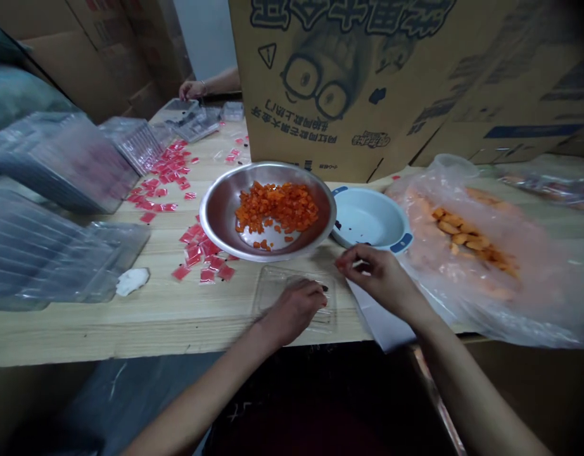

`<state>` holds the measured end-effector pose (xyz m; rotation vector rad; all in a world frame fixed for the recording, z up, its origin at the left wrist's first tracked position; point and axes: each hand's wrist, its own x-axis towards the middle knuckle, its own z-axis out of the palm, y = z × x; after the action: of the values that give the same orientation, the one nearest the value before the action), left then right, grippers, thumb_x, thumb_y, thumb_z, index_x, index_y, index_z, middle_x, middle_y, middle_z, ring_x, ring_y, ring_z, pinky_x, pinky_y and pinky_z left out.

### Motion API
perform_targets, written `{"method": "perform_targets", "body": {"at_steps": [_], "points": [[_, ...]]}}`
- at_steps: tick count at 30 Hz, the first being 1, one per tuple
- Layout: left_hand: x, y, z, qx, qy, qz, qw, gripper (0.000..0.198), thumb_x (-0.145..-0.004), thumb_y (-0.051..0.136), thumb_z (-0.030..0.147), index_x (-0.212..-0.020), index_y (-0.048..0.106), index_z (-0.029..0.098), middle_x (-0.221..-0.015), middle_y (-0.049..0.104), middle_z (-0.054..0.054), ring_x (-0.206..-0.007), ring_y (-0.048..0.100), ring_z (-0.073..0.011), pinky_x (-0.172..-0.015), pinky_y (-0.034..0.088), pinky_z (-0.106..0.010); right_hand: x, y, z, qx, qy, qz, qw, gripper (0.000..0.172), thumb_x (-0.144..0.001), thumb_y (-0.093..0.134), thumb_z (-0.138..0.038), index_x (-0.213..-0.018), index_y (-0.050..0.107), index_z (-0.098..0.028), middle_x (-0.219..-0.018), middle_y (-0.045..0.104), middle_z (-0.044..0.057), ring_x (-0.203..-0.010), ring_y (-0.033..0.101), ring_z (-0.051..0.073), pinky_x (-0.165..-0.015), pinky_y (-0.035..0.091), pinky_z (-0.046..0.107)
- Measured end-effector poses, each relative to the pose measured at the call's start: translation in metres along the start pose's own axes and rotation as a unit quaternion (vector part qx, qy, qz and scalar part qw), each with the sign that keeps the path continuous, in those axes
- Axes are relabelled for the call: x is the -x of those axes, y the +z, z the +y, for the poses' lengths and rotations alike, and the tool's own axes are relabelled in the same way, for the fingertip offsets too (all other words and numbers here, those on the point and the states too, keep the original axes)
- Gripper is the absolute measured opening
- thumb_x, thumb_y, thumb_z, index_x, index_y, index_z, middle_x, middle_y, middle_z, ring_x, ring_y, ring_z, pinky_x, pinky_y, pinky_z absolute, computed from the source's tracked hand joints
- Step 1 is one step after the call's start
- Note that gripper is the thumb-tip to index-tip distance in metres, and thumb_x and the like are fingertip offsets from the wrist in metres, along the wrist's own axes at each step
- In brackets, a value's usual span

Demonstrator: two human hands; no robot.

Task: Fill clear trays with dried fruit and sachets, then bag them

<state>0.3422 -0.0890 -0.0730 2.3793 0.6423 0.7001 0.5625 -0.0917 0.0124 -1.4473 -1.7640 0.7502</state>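
Forearms cross table edge, left hand over tray.

dim light glints on the plastic bag; frame edges blur and the upper-right corner is dark.

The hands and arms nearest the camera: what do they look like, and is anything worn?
The left hand and right hand are human and ungloved. Left forearm and right forearm are bare, with no sleeve, watch, cable or marking visible.

A clear plastic tray lies flat
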Motion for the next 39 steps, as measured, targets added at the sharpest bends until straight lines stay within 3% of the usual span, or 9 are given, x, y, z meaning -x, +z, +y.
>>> {"method": "perform_targets", "body": {"at_steps": [5, 10, 15, 17, 20, 23, 26, 32, 39], "points": [[0.008, -0.004, 0.000, 0.043, -0.023, 0.091, 0.995, 0.019, -0.105, 0.056, 0.021, -0.115, 0.073, 0.020, -0.109, 0.075, -0.009, -0.103, 0.069, -0.0219, -0.091, 0.059, -0.039, 0.072, 0.035, 0.014, 0.013, 0.035, -0.030, 0.999, 0.011, -0.093, 0.059, -0.020, -0.089, 0.070, -0.020, -0.082, 0.070, 0.003, -0.072, 0.066, 0.017, -0.062, 0.052, 0.027], [0.036, -0.040, 0.012, 0.059, -0.126, 0.180, 0.974, 0.017, -0.104, 0.057, 0.022, -0.110, 0.074, 0.021, -0.100, 0.075, -0.006, -0.092, 0.071, -0.0185, -0.083, 0.058, -0.032, 0.086, 0.074, 0.021, 0.095, -0.085, -0.037, 0.991, 0.023, -0.099, 0.052, -0.013, -0.093, 0.073, -0.018, -0.100, 0.071, 0.011, -0.090, 0.071, 0.024, -0.080, 0.061, 0.038], [0.075, -0.086, -0.024, -0.099, -0.242, 0.255, 0.931, 0.016, -0.103, 0.056, 0.023, -0.108, 0.071, 0.020, -0.104, 0.074, -0.008, -0.095, 0.069, -0.0221, -0.086, 0.057, -0.037, 0.087, 0.078, 0.029, 0.115, -0.149, 0.005, 0.982, 0.026, -0.107, 0.051, -0.021, -0.110, 0.076, -0.019, -0.112, 0.071, 0.013, -0.106, 0.072, 0.026, -0.090, 0.064, 0.040], [0.086, -0.099, -0.045, -0.175, -0.259, 0.238, 0.920, 0.015, -0.101, 0.060, 0.027, -0.110, 0.070, 0.020, -0.112, 0.072, -0.010, -0.105, 0.068, -0.0267, -0.096, 0.056, -0.043, 0.087, 0.077, 0.028, 0.114, -0.152, 0.014, 0.982, 0.024, -0.107, 0.052, -0.022, -0.112, 0.076, -0.020, -0.114, 0.070, 0.013, -0.108, 0.072, 0.025, -0.090, 0.064, 0.039], [0.096, -0.099, -0.068, -0.242, -0.260, 0.179, 0.917, 0.022, -0.098, 0.066, 0.031, -0.116, 0.069, 0.019, -0.119, 0.071, -0.013, -0.112, 0.067, -0.0309, -0.100, 0.057, -0.048, 0.087, 0.082, 0.026, 0.126, -0.162, 0.030, 0.978, 0.022, -0.107, 0.053, -0.021, -0.112, 0.074, -0.020, -0.116, 0.070, 0.013, -0.110, 0.071, 0.026, -0.091, 0.064, 0.041], [0.103, -0.090, -0.072, -0.279, -0.260, 0.141, 0.914, 0.024, -0.103, 0.053, 0.022, -0.120, 0.070, 0.017, -0.116, 0.074, -0.016, -0.110, 0.069, -0.0316, -0.097, 0.058, -0.048, 0.089, 0.096, 0.024, 0.150, -0.191, 0.034, 0.969, 0.021, -0.105, 0.055, -0.018, -0.118, 0.072, -0.018, -0.125, 0.070, 0.015, -0.123, 0.066, 0.031, -0.097, 0.062, 0.050], [0.107, -0.089, -0.063, -0.220, -0.265, 0.153, 0.926, 0.030, -0.105, 0.047, 0.020, -0.127, 0.068, 0.018, -0.115, 0.078, -0.015, -0.103, 0.074, -0.0287, -0.093, 0.060, -0.044, 0.093, 0.112, 0.024, 0.183, -0.222, 0.008, 0.958, 0.026, -0.103, 0.054, -0.013, -0.123, 0.070, -0.017, -0.130, 0.071, 0.014, -0.131, 0.062, 0.034, -0.102, 0.060, 0.057], [0.076, -0.082, -0.026, 0.042, -0.287, 0.182, 0.940, 0.024, -0.105, 0.054, 0.029, -0.118, 0.073, 0.022, -0.109, 0.082, -0.006, -0.095, 0.077, -0.0206, -0.085, 0.060, -0.034, 0.103, 0.121, 0.026, 0.225, -0.237, -0.014, 0.945, 0.032, -0.102, 0.050, -0.008, -0.123, 0.073, -0.014, -0.133, 0.072, 0.014, -0.131, 0.064, 0.034, -0.103, 0.060, 0.058], [0.016, -0.055, -0.011, 0.078, -0.244, 0.106, 0.961, 0.019, -0.099, 0.061, 0.021, -0.105, 0.079, 0.022, -0.098, 0.082, -0.004, -0.087, 0.076, -0.0199, -0.086, 0.059, -0.034, 0.111, 0.115, 0.021, 0.207, -0.229, -0.023, 0.951, 0.036, -0.099, 0.050, -0.003, -0.126, 0.071, -0.016, -0.135, 0.071, 0.014, -0.137, 0.060, 0.034, -0.109, 0.055, 0.065]]}}
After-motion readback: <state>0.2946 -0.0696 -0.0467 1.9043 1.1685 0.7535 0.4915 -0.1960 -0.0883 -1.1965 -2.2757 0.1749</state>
